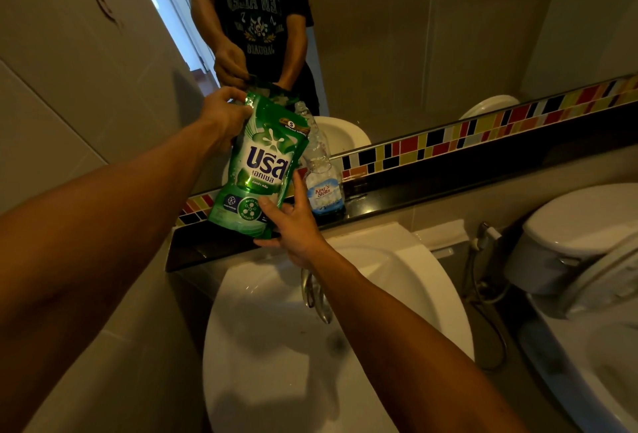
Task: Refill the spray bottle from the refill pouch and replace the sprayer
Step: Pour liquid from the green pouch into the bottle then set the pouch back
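A green refill pouch (259, 170) with white lettering is held up over the dark ledge (397, 197) behind the sink. My left hand (224, 111) grips its top left corner. My right hand (293, 222) supports its bottom right corner with thumb and fingers. Just right of the pouch stands a clear spray bottle (322, 173) with a blue and white label, on the ledge, its neck bare with no sprayer on it. A little blue liquid sits at its bottom. The sprayer is not in view.
A white sink (397, 260) with a chrome tap (316, 294) lies below my arms. A mirror (414, 35) and a strip of coloured tiles (483, 125) back the ledge. A white toilet (587, 242) and a hose (486, 294) are at the right.
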Motion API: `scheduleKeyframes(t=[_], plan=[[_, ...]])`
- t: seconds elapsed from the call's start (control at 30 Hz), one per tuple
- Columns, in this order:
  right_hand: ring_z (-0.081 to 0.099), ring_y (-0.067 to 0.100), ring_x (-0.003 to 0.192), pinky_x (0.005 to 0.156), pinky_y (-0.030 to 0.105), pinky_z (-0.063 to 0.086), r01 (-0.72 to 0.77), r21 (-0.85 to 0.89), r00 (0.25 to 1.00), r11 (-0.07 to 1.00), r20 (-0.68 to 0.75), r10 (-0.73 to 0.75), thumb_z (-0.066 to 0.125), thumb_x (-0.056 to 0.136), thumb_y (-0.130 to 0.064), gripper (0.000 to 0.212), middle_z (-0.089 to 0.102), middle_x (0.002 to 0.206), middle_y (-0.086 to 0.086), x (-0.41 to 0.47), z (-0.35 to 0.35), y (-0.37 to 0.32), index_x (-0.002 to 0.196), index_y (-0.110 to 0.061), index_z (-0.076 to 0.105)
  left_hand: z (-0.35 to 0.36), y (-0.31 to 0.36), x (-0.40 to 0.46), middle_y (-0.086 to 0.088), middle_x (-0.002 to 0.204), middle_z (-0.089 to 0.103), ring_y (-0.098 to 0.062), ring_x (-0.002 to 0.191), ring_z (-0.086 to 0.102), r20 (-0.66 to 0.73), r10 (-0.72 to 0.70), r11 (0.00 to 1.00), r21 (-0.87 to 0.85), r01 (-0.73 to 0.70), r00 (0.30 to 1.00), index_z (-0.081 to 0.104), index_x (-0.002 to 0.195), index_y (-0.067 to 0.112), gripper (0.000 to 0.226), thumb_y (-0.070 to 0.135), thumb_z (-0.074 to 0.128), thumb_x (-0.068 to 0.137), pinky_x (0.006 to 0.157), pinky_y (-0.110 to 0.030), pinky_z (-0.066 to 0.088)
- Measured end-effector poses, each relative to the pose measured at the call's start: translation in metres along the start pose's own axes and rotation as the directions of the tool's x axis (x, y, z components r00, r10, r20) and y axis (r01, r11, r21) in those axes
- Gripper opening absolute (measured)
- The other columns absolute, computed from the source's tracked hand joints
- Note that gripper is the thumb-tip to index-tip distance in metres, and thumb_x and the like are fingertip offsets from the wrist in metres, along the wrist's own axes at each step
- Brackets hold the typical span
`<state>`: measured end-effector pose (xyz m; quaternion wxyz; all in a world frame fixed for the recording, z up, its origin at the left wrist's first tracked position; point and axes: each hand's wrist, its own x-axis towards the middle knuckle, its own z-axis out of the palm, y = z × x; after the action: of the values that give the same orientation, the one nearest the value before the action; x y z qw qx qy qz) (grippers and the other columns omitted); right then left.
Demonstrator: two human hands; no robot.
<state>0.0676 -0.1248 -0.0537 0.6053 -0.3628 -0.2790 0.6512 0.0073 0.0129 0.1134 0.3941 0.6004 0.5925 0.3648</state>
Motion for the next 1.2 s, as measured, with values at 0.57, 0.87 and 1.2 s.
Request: scheduleKeyframes(t=[0.57,0.87,1.2], plan=[[0.054,0.038,0.136,0.087,0.067,0.058,0.014,0.016,1.0,1.0,0.02,-0.015,0.071,0.098,-0.019,0.085,0.052,0.155,0.007,0.004,0.005,0.001,0.152,-0.061,0.02,-0.005,0.002,0.01,-0.003,0.101,0.062,-0.014,0.082,0.064,0.012,0.02,0.999,0.049,-0.02,1.0,0.057,0.117,0.021,0.022,0.011,0.061,0.098,0.062,-0.027,0.051],[0.054,0.037,0.137,0.087,0.067,0.058,0.018,0.034,1.0,0.999,0.02,-0.018,0.071,0.098,-0.019,0.086,0.051,0.156,0.005,0.005,0.008,0.002,0.151,-0.064,0.019,-0.008,0.001,0.014,-0.01,0.118,0.063,-0.017,0.09,0.064,0.007,0.042,0.996,0.083,-0.043,0.999,0.057,0.126,0.02,0.03,0.012,0.061,0.098,0.065,-0.028,0.053],[0.053,0.037,0.137,0.087,0.068,0.058,0.031,0.047,0.999,0.998,0.026,-0.032,0.07,0.099,-0.019,0.084,0.05,0.156,0.004,0.007,0.012,0.004,0.151,-0.063,0.021,-0.008,0.004,0.014,-0.011,0.12,0.063,-0.017,0.086,0.065,-0.004,0.038,0.995,0.089,-0.038,0.999,0.058,0.116,0.023,0.021,0.013,0.062,0.098,0.064,-0.029,0.053]])
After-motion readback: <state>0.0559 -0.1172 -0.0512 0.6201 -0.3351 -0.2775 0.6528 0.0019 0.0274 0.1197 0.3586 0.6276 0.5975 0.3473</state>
